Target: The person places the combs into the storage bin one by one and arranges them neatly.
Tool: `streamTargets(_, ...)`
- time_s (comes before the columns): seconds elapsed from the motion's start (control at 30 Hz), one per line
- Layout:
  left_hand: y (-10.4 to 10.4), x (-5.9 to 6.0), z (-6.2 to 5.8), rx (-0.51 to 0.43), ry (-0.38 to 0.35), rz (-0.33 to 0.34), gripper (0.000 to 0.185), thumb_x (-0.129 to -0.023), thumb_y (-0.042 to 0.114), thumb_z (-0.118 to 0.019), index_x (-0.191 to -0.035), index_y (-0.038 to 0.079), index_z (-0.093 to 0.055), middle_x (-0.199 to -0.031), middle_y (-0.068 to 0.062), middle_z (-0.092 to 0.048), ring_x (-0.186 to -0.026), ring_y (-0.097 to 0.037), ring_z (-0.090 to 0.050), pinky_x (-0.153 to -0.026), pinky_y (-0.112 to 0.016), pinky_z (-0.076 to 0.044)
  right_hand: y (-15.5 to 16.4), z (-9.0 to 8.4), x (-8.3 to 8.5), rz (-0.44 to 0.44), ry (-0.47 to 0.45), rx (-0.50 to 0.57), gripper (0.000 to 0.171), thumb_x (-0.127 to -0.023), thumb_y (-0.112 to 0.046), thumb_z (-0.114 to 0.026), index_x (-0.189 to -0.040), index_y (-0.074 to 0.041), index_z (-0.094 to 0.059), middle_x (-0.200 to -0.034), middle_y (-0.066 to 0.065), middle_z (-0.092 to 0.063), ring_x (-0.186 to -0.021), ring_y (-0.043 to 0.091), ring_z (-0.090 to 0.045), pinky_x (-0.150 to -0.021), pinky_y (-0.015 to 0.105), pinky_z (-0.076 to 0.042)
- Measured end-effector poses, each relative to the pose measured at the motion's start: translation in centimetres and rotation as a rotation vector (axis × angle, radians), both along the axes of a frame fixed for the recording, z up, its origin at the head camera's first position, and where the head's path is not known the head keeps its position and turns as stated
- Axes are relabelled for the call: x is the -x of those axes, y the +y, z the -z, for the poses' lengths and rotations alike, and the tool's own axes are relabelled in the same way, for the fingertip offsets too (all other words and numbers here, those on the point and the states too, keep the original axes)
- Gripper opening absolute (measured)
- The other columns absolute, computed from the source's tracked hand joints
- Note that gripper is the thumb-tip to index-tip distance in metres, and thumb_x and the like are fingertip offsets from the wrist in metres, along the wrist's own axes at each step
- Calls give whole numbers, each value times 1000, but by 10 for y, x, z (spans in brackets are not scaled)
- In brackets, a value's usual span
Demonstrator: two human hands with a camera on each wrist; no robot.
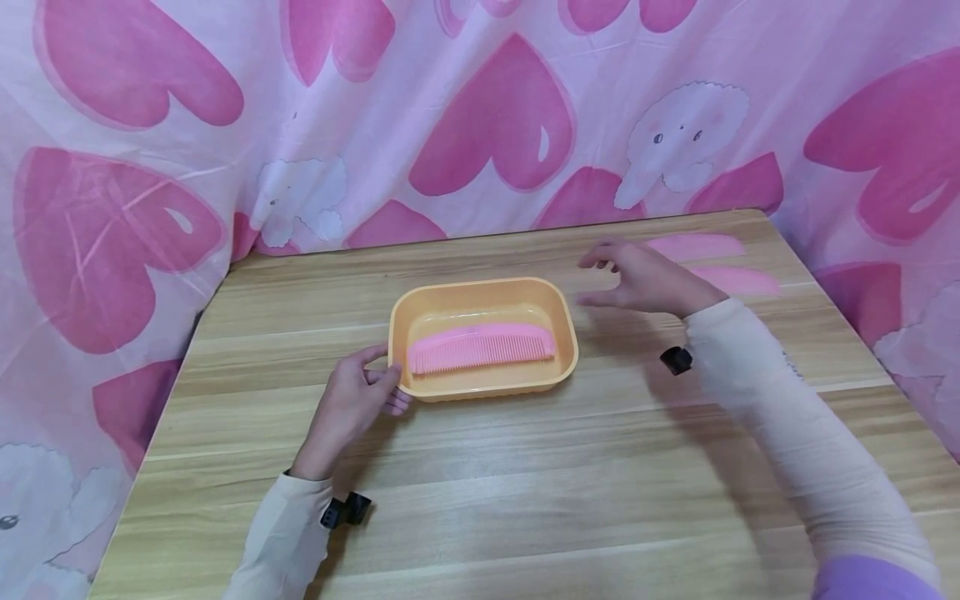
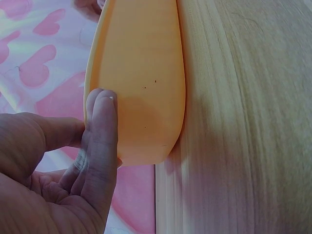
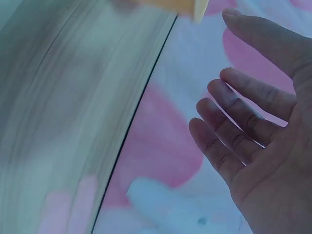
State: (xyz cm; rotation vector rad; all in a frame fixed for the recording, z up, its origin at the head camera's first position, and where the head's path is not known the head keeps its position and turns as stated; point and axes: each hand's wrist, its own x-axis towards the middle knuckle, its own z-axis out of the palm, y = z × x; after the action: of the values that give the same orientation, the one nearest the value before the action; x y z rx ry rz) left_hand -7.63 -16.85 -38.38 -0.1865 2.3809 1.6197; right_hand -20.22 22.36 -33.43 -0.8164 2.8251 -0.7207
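Note:
A pink comb (image 1: pixel 483 348) lies inside an orange plastic basin (image 1: pixel 491 390) on the wooden table, its teeth toward the front. My left hand (image 1: pixel 348 408) grips the basin's left end, thumb at the rim and fingers against the outer wall. The left wrist view shows those fingers along the basin's side (image 2: pixel 141 73). Off the basin's right end, my right hand (image 1: pixel 647 279) hovers with nothing in it; its fingers are spread and slightly bent in the right wrist view. Behind that hand and wrist are two more pink combs (image 1: pixel 701 244) (image 1: pixel 742 282), partly hidden.
The wooden table (image 1: pixel 525 492) has its far edge against a pink heart-print curtain (image 1: pixel 495 125), which also hangs along both sides. Each wrist carries a small black camera piece, one (image 1: pixel 677 360) at the right and one (image 1: pixel 347 510) at the left.

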Motion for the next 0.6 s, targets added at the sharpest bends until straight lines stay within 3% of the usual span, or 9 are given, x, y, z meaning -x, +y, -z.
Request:
streamTargets(0.33,0,0,0,-4,4,3,48,-104,6,-53,-148,-6,-41,-79,-15,-74,-67,-24,-73,-64,-34,-65,73,15,1,147,-125,19,56,-85,-22,-85,-125,9,-62,-129,26,-59,-119,42,-53,-100,60,-47)
streamTargets(0.6,0,-1,0,-12,14,8,48,-104,6,-54,-148,-7,-40,-80,-16,-74,-69,-27,-73,-63,-33,-65,131,37,7,212,-144,-38,58,-87,-19,-81,-125,17,-58,-125,35,-59,-116,48,-53,-97,64,-47)
